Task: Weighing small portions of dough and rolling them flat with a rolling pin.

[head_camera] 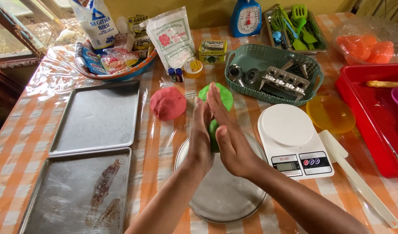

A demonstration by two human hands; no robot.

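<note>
My left hand (199,134) and my right hand (230,138) press flat against each other with a small piece of green dough (213,135) squeezed between the palms. They hover above a round metal plate (223,193). Just beyond my fingertips a larger green dough mound (223,93) lies on the plastic-covered table. A red dough ball (168,103) sits to its left.
Two metal baking trays (97,117) (77,193) lie at left. A white digital scale (293,141), white spatula (359,180) and yellow lid (331,113) are at right. A teal basket of metal parts (272,71), red tub (374,110) and bowl of packets (114,56) stand behind.
</note>
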